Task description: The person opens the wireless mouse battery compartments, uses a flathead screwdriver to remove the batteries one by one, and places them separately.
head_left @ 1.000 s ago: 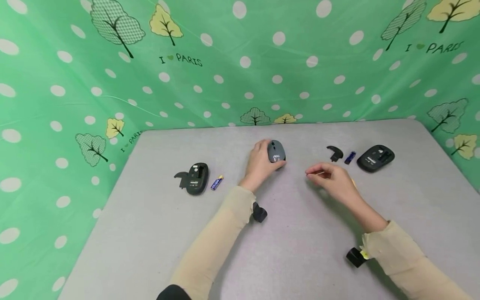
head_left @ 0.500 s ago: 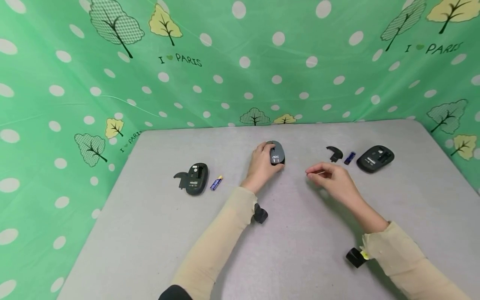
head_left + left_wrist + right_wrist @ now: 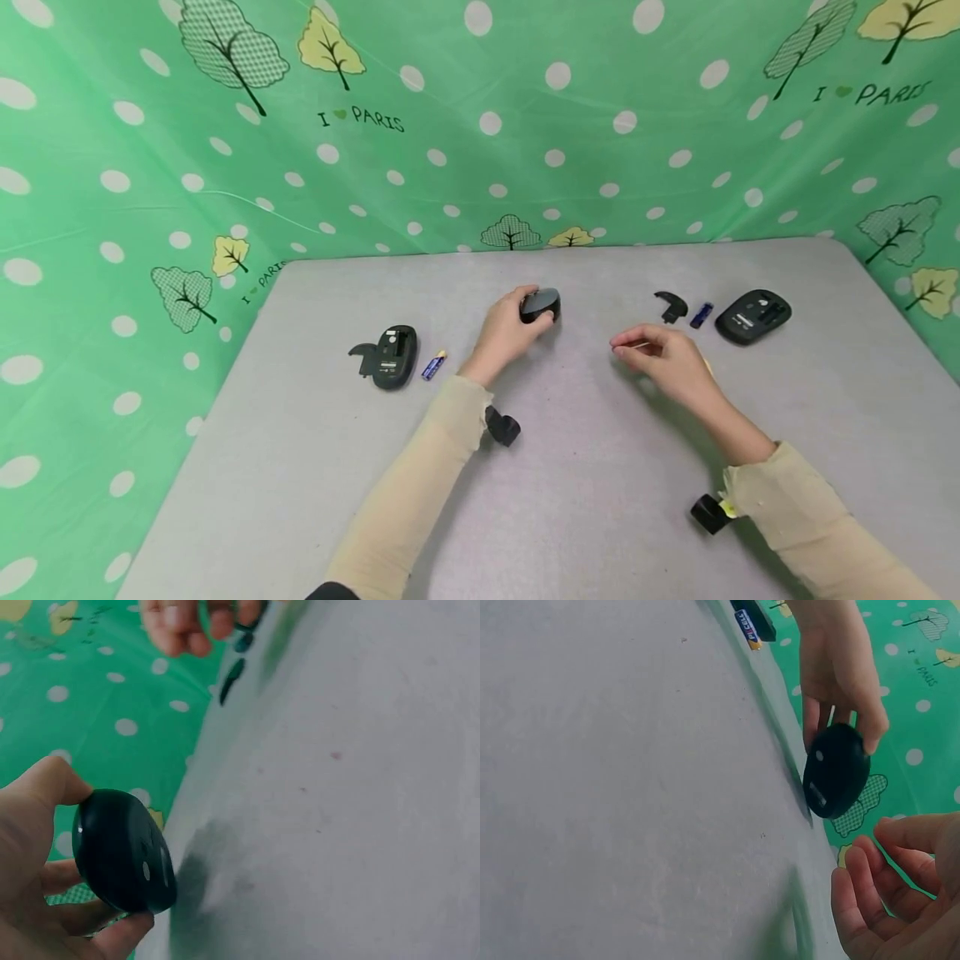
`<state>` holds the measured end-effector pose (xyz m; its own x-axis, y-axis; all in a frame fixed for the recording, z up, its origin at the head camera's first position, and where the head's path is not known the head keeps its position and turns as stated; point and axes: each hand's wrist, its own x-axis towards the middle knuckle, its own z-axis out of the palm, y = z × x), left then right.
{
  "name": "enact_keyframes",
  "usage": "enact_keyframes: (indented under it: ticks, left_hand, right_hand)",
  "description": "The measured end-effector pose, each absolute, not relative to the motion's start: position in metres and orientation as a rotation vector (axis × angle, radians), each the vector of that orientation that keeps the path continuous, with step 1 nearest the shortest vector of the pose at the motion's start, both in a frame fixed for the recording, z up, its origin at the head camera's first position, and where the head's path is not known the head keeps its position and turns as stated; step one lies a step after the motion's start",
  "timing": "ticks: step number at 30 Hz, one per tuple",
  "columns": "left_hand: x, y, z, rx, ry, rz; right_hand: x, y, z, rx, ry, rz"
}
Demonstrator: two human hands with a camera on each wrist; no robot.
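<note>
Over the grey tabletop (image 3: 600, 517), our left hand (image 3: 504, 332) grips a tilted grey-and-black oval computer mouse (image 3: 541, 306); our right hand (image 3: 667, 362) hovers, fingers loosely curved.

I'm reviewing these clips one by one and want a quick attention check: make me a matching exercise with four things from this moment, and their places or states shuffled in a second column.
Things
1. left hand
2. right hand
3. dark blue battery on the right
4. black mouse on the left

Places and states
A. fingers bent, nothing seen in them
B. lies bottom up on the table
C. grips the grey mouse
D. lies between a loose cover and an upturned mouse

Pairs: 1-C, 2-A, 3-D, 4-B
</note>
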<state>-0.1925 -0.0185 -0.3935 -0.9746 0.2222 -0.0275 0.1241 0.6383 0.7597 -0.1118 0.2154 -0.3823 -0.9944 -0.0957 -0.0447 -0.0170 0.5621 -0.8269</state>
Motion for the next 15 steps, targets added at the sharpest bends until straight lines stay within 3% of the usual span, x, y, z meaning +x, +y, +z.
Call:
enact_keyframes:
  ticks: [15]
  left_hand:
    - [-0.179, -0.047, -0.375, 0.155, 2.157, 1.691]
  right_hand:
    - [-0.117, 0.208, -0.383, -0.108, 2.688, -1.489]
